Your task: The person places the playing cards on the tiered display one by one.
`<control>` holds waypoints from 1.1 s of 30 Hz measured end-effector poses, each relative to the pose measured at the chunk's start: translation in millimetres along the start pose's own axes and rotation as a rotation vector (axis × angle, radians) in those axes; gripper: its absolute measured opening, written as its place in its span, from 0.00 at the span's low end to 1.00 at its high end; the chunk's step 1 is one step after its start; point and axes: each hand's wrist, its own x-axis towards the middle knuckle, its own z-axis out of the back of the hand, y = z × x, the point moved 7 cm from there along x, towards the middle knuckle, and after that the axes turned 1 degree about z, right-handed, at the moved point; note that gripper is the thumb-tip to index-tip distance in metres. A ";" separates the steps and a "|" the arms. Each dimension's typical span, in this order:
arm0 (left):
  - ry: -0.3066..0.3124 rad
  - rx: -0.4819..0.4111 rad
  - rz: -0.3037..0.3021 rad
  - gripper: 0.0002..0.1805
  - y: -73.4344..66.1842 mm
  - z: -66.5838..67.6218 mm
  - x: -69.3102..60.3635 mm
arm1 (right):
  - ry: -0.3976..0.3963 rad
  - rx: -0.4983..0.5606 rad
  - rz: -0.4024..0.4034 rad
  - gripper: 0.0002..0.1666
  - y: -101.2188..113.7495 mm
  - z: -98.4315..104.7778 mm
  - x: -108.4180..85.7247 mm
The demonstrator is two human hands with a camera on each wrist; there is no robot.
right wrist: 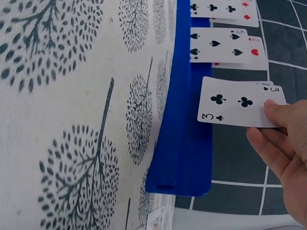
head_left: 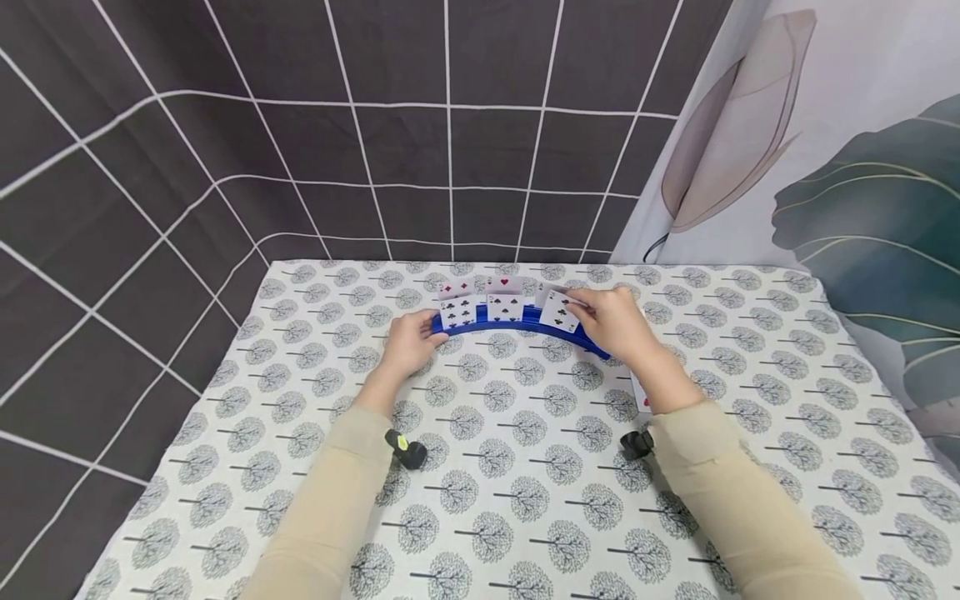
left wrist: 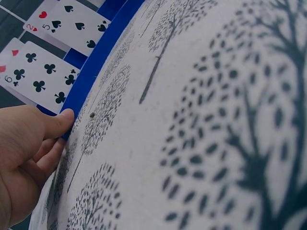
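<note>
A curved blue card holder (head_left: 517, 326) stands on the table. My left hand (head_left: 408, 343) grips its left end, thumb (left wrist: 61, 123) on the front edge. Between the thumb and fingers of my right hand (head_left: 615, 325) is a three of clubs (right wrist: 230, 101), tilted in front of the holder's right part. Behind it another card shows only a corner. At the holder's left, a six of clubs (left wrist: 41, 76) stands before a diamond card (head_left: 455, 288). In the middle a five of spades (head_left: 505, 308) overlaps a two of hearts (right wrist: 258, 52).
A card (head_left: 640, 394) lies on the table beside my right wrist, partly hidden by the forearm. The tablecloth (head_left: 495, 500) has a tree print. A dark gridded curtain (head_left: 405, 142) hangs behind the table, and a leaf-patterned curtain (head_left: 862, 250) is at the right.
</note>
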 end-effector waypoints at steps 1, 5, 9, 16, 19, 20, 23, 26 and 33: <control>0.000 -0.001 0.001 0.30 -0.1 -0.1 0.4 | -0.001 -0.004 0.003 0.11 1.0 -0.2 0.9; 0.000 -0.002 0.003 0.30 -0.3 -0.3 1.5 | 0.008 -0.003 -0.001 0.11 2.6 -2.7 3.1; -0.002 0.001 -0.001 0.30 0.2 -0.5 2.3 | 0.030 -0.007 -0.028 0.11 0.9 -6.7 4.5; 0.004 -0.016 0.006 0.31 0.5 -1.5 1.7 | 0.063 -0.012 -0.041 0.13 0.7 -12.9 6.1; 0.005 -0.024 0.010 0.31 -0.2 -1.5 1.6 | 0.070 -0.006 -0.036 0.12 1.0 -15.4 6.4; 0.005 -0.027 0.010 0.31 -0.5 -1.4 1.4 | 0.078 -0.006 -0.035 0.11 1.0 -16.7 6.3; 0.005 -0.021 0.007 0.31 -1.0 -1.5 0.8 | 0.116 0.000 -0.039 0.11 0.7 -21.3 5.1; 0.003 -0.015 0.007 0.31 -0.7 -1.5 0.4 | 0.154 0.004 -0.050 0.12 0.1 -25.2 3.3; -0.003 -0.012 0.000 0.30 0.5 -0.4 0.8 | 0.084 -0.013 -0.020 0.17 0.8 -18.2 0.7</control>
